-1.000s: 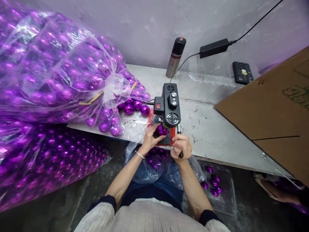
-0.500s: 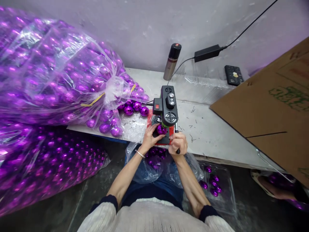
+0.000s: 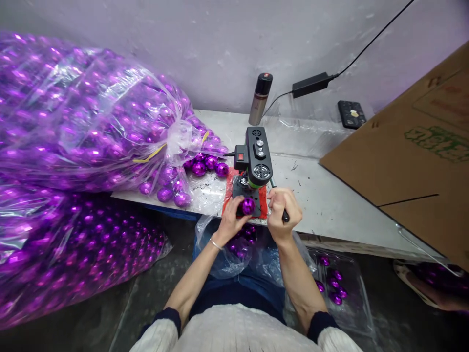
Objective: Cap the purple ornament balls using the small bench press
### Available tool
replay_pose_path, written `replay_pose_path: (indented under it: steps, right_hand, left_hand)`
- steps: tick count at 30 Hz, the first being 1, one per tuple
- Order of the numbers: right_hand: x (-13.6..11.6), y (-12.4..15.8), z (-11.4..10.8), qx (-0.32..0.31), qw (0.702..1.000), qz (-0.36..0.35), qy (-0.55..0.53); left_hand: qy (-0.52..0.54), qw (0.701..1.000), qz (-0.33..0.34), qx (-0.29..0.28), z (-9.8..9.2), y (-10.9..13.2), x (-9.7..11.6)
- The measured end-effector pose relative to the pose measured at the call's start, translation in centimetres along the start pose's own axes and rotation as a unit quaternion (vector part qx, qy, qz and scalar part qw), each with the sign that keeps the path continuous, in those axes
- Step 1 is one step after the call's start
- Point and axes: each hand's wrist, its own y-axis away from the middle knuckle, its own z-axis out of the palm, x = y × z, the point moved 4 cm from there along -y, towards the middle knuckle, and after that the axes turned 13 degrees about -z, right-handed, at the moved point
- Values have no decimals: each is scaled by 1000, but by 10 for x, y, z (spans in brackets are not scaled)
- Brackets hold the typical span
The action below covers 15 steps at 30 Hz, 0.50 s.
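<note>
A small black bench drill (image 3: 257,157) stands on a red mat (image 3: 227,193) at the table's front edge. My left hand (image 3: 230,221) is closed on a shiny purple ball (image 3: 248,205) held on the drill's base, in front of the head. My right hand (image 3: 283,211) is wrapped round the drill's lever handle (image 3: 284,215) to the right of the ball. In my lap lies a clear plastic bag (image 3: 234,247) holding several purple balls.
Big clear bags of purple balls (image 3: 88,122) fill the left side, with loose balls (image 3: 200,168) beside the drill. A bottle (image 3: 260,98), a power adapter (image 3: 310,84), a black phone-like object (image 3: 351,113) and a cardboard sheet (image 3: 410,156) are on the table. A clear tray with balls (image 3: 335,288) sits at lower right.
My right hand has swung the lever handle out to the right and upward. My left hand has drawn the purple ball toward me, out from under the drill head.
</note>
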Motion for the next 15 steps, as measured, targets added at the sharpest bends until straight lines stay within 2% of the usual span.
replay_pose_path:
  steps: [3, 5, 7, 10, 11, 13, 15]
  right_hand:
    - [0, 8, 1, -7, 1000, -22, -3]
    - [2, 13, 1, -4, 1000, -30, -3]
    - [3, 16, 2, 4, 999, -33, -1]
    - [4, 16, 2, 6, 999, -39, 1]
    - [4, 16, 2, 4, 999, -42, 2]
    - [4, 16, 3, -3, 999, -48, 5]
    - [4, 16, 3, -10, 999, -52, 5]
  left_hand:
    - [-57, 996, 52, -41, -5, 28, 3]
    - [-69, 995, 50, -54, -13, 26, 2]
    - [-70, 997, 10, -24, -27, -1, -3]
    - [-94, 986, -102, 96, -51, -65, -14]
    - [-114, 981, -122, 97, -54, -86, -16]
    - [-157, 974, -152, 56, -54, -120, -21]
    - [-181, 967, -180, 22, -51, -138, -27]
